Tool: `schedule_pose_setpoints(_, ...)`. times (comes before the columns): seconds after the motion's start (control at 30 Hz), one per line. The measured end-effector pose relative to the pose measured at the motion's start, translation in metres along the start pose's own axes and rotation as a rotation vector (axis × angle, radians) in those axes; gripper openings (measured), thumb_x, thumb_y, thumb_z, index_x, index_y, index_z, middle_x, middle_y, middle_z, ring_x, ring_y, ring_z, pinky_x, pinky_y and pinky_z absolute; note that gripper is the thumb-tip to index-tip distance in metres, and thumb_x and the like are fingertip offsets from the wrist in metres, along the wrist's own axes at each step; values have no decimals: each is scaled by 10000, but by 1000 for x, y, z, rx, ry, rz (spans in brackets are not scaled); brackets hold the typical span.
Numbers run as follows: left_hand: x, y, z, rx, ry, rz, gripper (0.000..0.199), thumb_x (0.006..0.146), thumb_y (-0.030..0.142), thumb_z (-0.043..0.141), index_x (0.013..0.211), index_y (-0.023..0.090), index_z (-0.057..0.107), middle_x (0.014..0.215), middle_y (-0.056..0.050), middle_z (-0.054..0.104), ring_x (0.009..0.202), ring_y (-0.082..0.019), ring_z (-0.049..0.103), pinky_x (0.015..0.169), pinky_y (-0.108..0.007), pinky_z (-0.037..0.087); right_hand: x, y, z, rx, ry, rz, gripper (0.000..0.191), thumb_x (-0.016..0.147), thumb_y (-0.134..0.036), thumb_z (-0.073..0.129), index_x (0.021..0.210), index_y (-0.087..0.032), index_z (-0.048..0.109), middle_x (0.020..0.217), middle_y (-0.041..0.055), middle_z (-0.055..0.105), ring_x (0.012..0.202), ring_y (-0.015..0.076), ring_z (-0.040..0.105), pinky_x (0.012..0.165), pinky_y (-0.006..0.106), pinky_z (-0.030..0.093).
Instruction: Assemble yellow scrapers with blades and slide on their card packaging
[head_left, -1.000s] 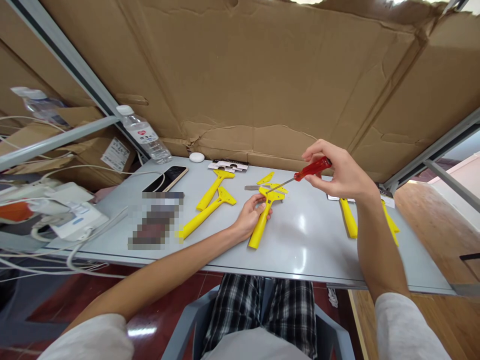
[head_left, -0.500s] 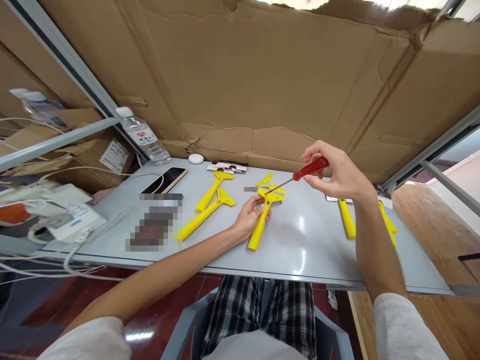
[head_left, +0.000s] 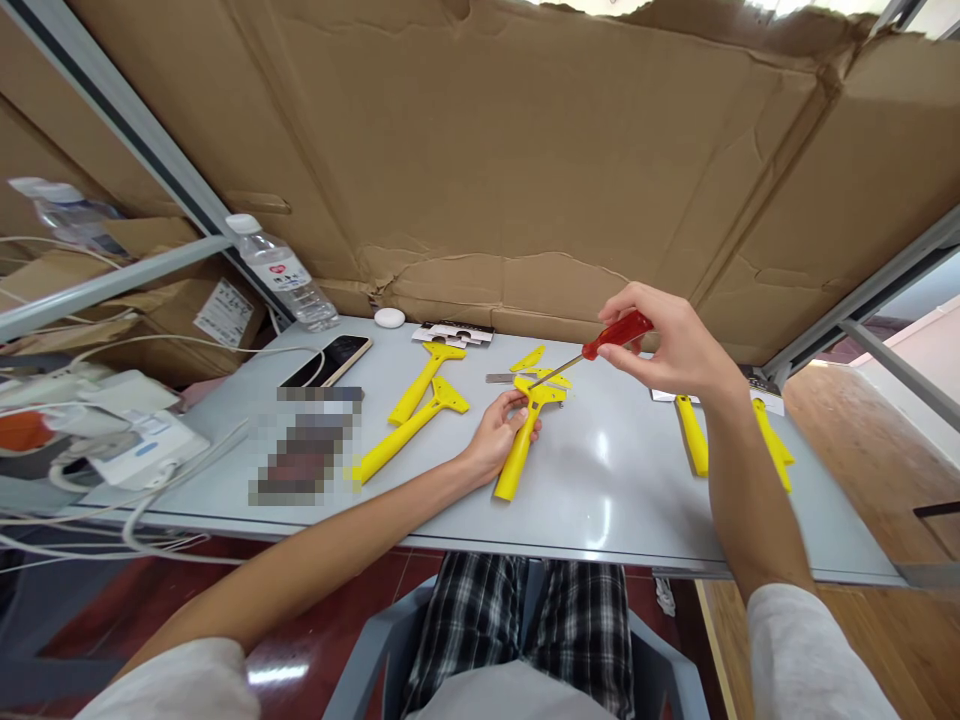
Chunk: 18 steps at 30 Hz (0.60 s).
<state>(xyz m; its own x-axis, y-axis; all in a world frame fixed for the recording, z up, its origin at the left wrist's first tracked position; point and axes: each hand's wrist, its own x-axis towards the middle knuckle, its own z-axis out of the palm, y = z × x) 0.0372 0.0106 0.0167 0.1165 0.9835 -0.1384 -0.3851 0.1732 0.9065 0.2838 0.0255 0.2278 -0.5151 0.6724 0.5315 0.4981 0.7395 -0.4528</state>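
Observation:
My left hand [head_left: 501, 436] grips a yellow scraper [head_left: 517, 450] near its head, the handle slanting down towards me. In my right hand [head_left: 667, 340] is a red-handled screwdriver [head_left: 619, 333], held by fingers and thumb. Its thin metal shaft slopes down left, and the tip meets the scraper's head. Just behind the head lie metal blades [head_left: 497, 378] and a loose yellow plate [head_left: 528, 359]. Two more yellow scrapers, a rear one [head_left: 415, 392] and a nearer one [head_left: 397, 438], lie left of my left hand.
Other yellow scrapers [head_left: 691, 437] lie at the right, partly behind my right forearm. Black-and-white cards [head_left: 454, 335], a white round object [head_left: 389, 318], a phone [head_left: 328, 362] and a water bottle [head_left: 285, 275] stand or lie at the back left. White cables and a power strip [head_left: 142, 430] crowd the left edge.
The screwdriver handle has turned slightly in my right fingers, which have shifted a little. My left hand and the scraper stay in place.

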Motion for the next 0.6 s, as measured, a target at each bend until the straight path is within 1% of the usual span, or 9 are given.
schedule_pose_setpoints(0.07, 0, 0, 0, 4, 1, 1, 432, 839, 326, 862, 1190, 198, 646, 1361, -119, 616, 784, -145, 706, 689, -329, 585, -1, 0, 0, 32, -20, -7, 226, 912, -263, 780, 1111, -249, 673, 1144, 60, 728, 885, 224, 796, 681, 323, 611)
schedule_pose_setpoints(0.13, 0, 1, 0, 10, 3, -2, 426, 843, 320, 853, 1193, 195, 643, 1358, -117, 615, 781, -145, 707, 689, -330, 585, -1, 1, 0, 56, -34, -12, 262, 914, -244, 775, 1154, -250, 671, 1173, 62, 727, 908, 222, 804, 719, 322, 627)
schedule_pose_setpoints(0.23, -1, 2, 0, 18, 9, -8, 412, 857, 304, 835, 1206, 195, 644, 1363, -116, 616, 788, -147, 710, 699, -334, 589, -1, 4, 1, 59, -30, -14, 267, 930, -280, 795, 1169, -246, 679, 1127, 56, 747, 894, 217, 806, 754, 328, 636)
schedule_pose_setpoints(0.4, -2, 3, 1, 2, 12, -13, 390, 859, 276, 834, 1191, 198, 646, 1343, -113, 627, 782, -146, 708, 694, -332, 584, 0, 8, 3, -2, 27, -5, 250, 941, -352, 813, 1132, -245, 692, 1019, 44, 766, 851, 221, 794, 723, 342, 634)
schedule_pose_setpoints(0.5, -2, 4, 1, -17, 11, -23, 389, 857, 271, 836, 1188, 193, 646, 1343, -109, 620, 794, -148, 713, 693, -324, 583, 0, 6, 3, 7, -4, -30, 277, 918, -318, 816, 1147, -243, 679, 1096, 54, 741, 870, 219, 802, 692, 324, 626)
schedule_pose_setpoints(0.6, -1, 4, 0, -24, 6, -27, 403, 850, 269, 851, 1190, 192, 649, 1345, -113, 624, 802, -147, 710, 697, -324, 588, -2, 4, 2, 76, -50, -42, 304, 911, -222, 766, 1195, -248, 659, 1214, 64, 698, 925, 213, 819, 705, 300, 628)
